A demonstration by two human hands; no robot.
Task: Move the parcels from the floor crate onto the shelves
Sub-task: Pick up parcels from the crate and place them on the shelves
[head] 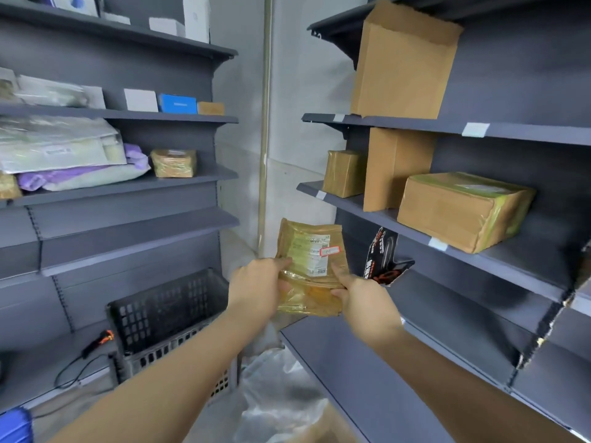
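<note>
Left hand [259,282], right hand [364,302] pinch parcel [300,302] (label [315,255] unreadable)

A pale pipe [264,123] runs upright in the corner of the grey-white wall [307,75]. On the floor [211,420] below it lies a crumpled sheet of clear plastic [278,388]. On the left bottom shelf [38,362] rests a black tool [97,342] with an orange tip, its black cable [68,374] looping toward the front edge. A blue thing [14,425], cut off, sits at the lower left. White labels [475,129] stick to the right-hand shelf edges.
</note>
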